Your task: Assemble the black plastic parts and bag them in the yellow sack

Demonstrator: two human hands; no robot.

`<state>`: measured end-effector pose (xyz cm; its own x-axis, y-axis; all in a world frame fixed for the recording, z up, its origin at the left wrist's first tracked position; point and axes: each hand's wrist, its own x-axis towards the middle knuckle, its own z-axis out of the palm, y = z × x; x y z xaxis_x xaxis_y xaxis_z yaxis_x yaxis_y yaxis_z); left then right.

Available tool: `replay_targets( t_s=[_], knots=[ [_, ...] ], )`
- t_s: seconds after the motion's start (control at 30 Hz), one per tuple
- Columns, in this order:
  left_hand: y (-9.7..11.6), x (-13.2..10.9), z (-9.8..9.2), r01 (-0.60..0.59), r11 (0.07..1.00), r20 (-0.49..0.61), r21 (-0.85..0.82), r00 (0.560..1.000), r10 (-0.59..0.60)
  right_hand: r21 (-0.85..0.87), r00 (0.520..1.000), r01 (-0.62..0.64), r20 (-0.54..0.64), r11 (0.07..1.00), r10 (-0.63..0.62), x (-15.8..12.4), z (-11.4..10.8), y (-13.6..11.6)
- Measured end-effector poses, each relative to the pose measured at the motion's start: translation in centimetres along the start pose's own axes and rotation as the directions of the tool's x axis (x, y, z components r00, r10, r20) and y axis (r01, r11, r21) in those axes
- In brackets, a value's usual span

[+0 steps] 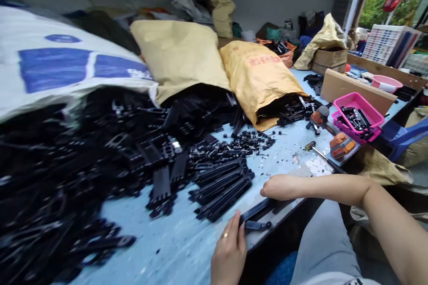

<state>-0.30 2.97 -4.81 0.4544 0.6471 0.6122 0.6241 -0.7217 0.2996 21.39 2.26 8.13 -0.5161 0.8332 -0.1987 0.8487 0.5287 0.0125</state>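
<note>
A long dark channel-shaped bar [256, 211] lies near the table's front edge. My left hand [229, 249], wearing a ring, grips its near end between thumb and fingers. Beside the thumb is a shorter dark arm [257, 225] with a round knob at its tip; whether it is joined to the bar I cannot tell. My right hand [281, 187] is curled closed over the bar's far end, its fingertips hidden beneath it. Just left of the hands, several similar black bars [224, 191] lie side by side, with a scatter of small dark fasteners [234, 144] behind them.
Black metal parts [67, 173] heap up at left, spilling from a white sack [36, 53], a tan sack [180, 53] and a yellow sack [261, 75]. Rightward lie an orange cordless drill [339, 142], a hammer [321, 155] and a pink basket [374, 113] of parts.
</note>
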Motion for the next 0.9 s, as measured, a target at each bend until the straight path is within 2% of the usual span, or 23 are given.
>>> replay_targets(
  t_s=[0.1, 0.17, 0.23, 0.3, 0.37, 0.47, 0.53, 0.57, 0.7, 0.9],
  knots=[
    [0.3, 0.1, -0.2, -0.023, 1.0, -0.029, 0.003, 0.999, 0.023, 0.057, 0.998, -0.031, -0.059, 0.998, 0.035, -1.1, 0.9, 0.8],
    [0.7, 0.6, -0.4, -0.027, 0.999, -0.058, 0.037, 0.998, 0.029, 0.123, 0.984, -0.06, -0.162, 0.991, 0.079, -2.2, 2.7, 1.1],
    [1.2, 1.4, -0.4, -0.09, 0.993, -0.044, 0.072, 0.995, 0.093, 0.201, 0.944, -0.059, -0.307, 0.978, 0.12, -3.2, 5.2, 1.1],
    [1.8, 2.5, -0.2, -0.218, 0.975, 0.058, 0.049, 0.975, 0.215, 0.265, 0.884, -0.022, -0.445, 0.964, 0.142, -3.9, 7.8, 1.1],
    [2.6, 3.8, 0.2, -0.289, 0.957, 0.214, -0.011, 0.935, 0.284, 0.289, 0.845, 0.009, -0.514, 0.957, 0.147, -4.4, 10.0, 1.1],
    [3.9, 5.4, 0.8, -0.207, 0.978, 0.441, -0.03, 0.875, 0.199, 0.258, 0.856, -0.036, -0.491, 0.966, 0.163, -4.5, 11.9, 1.1],
    [4.6, 5.8, 1.0, -0.147, 0.989, 0.523, -0.002, 0.843, 0.127, 0.216, 0.872, -0.086, -0.456, 0.973, 0.178, -4.4, 12.3, 1.0],
    [4.8, 5.7, 1.1, -0.128, 0.992, 0.534, 0.019, 0.84, 0.099, 0.193, 0.881, -0.091, -0.442, 0.977, 0.169, -4.2, 12.3, 1.0],
    [4.3, 4.5, 0.7, -0.098, 0.99, 0.455, 0.106, 0.89, 0.039, 0.104, 0.917, 0.029, -0.399, 0.994, 0.015, -3.3, 11.9, 1.1],
    [2.4, 3.8, 0.0, -0.173, 0.985, 0.331, 0.011, 0.93, 0.16, 0.101, 0.918, 0.199, -0.366, 0.975, -0.149, -2.2, 10.8, 2.2]
  ],
)
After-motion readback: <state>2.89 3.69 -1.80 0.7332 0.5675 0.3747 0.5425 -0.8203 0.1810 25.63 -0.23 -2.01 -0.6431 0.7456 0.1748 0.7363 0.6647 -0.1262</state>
